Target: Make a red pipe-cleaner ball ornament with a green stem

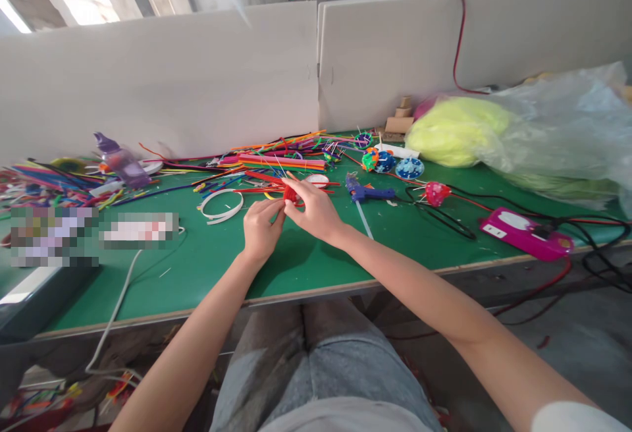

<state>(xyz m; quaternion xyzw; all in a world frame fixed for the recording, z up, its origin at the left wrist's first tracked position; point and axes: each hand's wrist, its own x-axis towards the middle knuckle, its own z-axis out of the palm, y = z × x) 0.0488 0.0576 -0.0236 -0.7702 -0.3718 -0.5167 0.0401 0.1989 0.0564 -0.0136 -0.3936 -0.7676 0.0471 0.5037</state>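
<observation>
Both my hands meet over the green table (207, 267), pinching a small red pipe-cleaner piece (290, 194) between them. My left hand (261, 226) grips it from the left with fingers curled. My right hand (314, 209) pinches it from above and the right. A white headband (221, 205) lies just left of my hands. A blue glue gun (366, 191) rests to the right of them.
Piles of coloured pipe cleaners (276, 162) spread behind my hands. A purple bottle (121, 162) lies at the left. Decorated balls (395, 165), a red ornament (436, 193), a pink power strip (526, 233) with cables and a plastic bag of yellow material (494, 132) fill the right.
</observation>
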